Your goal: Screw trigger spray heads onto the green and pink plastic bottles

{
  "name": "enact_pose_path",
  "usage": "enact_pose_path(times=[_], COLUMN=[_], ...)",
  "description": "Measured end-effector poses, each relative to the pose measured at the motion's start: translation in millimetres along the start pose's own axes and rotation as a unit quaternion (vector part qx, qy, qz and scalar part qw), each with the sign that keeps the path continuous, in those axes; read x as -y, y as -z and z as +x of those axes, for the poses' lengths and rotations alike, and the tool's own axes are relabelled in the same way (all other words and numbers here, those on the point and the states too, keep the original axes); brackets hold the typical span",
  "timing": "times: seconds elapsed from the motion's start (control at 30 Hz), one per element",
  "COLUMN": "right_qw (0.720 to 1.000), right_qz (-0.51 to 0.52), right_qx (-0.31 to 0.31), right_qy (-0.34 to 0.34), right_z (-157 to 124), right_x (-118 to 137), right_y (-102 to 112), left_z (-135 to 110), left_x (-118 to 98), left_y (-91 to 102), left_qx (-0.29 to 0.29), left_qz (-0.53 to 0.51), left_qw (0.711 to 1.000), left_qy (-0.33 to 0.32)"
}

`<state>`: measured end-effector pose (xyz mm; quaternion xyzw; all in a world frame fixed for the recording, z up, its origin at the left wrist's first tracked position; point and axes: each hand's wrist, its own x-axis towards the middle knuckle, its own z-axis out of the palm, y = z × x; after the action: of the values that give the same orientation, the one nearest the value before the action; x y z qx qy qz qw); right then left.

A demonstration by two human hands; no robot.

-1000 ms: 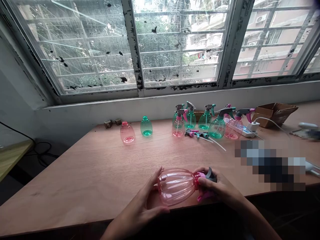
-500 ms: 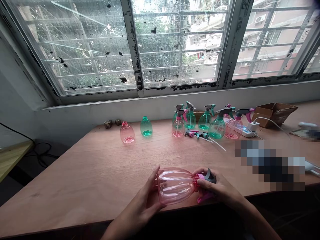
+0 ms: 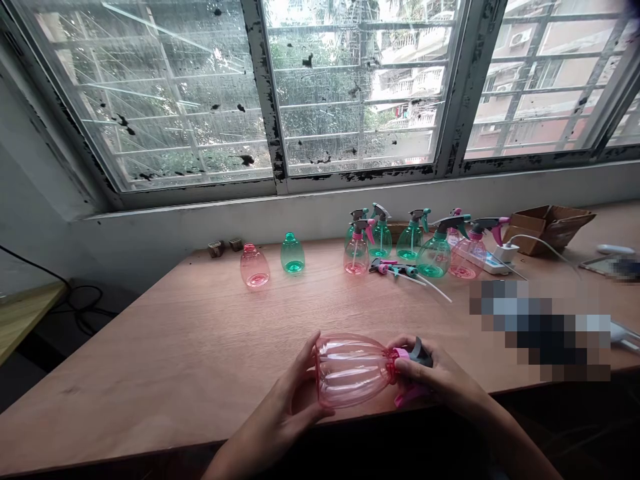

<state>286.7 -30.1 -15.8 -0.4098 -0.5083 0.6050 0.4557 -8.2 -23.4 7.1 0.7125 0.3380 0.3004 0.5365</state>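
Pink bottle (image 3: 353, 370) sideways in both hands

Lower middle of frame, near front edge of table (image 3: 200, 347). Left hand (image 3: 289, 405): fingers spread wide, cupping the base. Right hand (image 3: 443, 373): fingers closed round collar (image 3: 401, 353) and spray head (image 3: 423, 353); some fingertips hidden. Risk, my guess: smooth base could roll in the loose left hold if the collar is turned; a tilted collar could cross-thread. Counts: one held bottle; left of centre, one bare pink bottle (image 3: 255, 267), one bare green bottle (image 3: 293, 252); right of centre, seven topped bottles (image 3: 434, 257), four green, three pink (one mostly hidden); loose spray heads (image 3: 395, 268) overlap, can't count; one cardboard box (image 3: 547, 230).
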Motion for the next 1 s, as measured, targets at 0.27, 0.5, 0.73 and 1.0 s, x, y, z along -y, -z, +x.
enact_pose_path(times=[0.27, 0.5, 0.73, 1.0], right_qw=[1.0, 0.999, 0.999, 0.999], right_qz=[-0.005, -0.016, 0.002, 0.009], right_qx=[0.014, 0.019, 0.03, 0.045], right_qy=[0.008, 0.024, 0.027, 0.024], right_z=[0.0, -0.3, 0.7, 3.2], right_x=[-1.7, -4.3, -8.2, -7.1], right_y=[2.5, 6.0, 7.1, 6.3], left_z=[0.2, 0.1, -0.9, -1.6], left_x=[-7.4, 0.5, -1.8, 3.4], left_y=[2.9, 1.4, 4.6, 2.3], left_qx=[0.011, 0.008, 0.021, 0.004], left_qz=[0.031, 0.022, 0.051, 0.082], left_qw=[0.999, 1.0, 0.998, 0.996], left_qy=[0.009, 0.001, -0.002, -0.029])
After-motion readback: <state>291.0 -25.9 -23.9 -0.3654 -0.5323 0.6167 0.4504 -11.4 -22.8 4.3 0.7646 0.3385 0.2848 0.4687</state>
